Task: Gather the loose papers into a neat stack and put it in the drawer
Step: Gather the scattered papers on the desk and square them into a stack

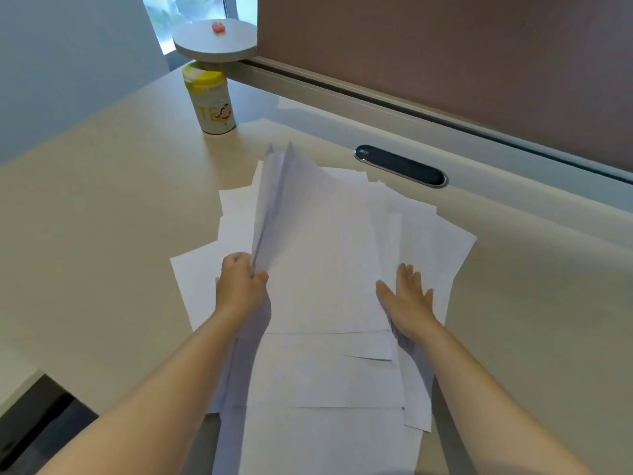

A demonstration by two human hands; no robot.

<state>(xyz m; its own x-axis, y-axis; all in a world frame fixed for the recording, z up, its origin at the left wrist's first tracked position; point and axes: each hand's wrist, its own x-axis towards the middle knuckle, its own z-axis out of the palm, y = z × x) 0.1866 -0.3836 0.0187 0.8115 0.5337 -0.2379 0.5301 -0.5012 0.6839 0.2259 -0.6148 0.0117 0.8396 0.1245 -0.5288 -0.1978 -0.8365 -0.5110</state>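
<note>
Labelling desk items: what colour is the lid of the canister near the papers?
Yellow, on a white canister with printed artwork; the head view shows it clearly.

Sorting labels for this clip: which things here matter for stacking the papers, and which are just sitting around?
Part of the job:
loose papers
left hand, gripping some sheets
right hand, flat on the papers

Just lying about:
yellow-lidded canister
round stand
dark cable slot

I am reading yellow letters "TE" beside a cartoon figure on the white canister [215, 104] with the yellow lid, the rest of the word hiding, nothing legible elsewhere
</note>
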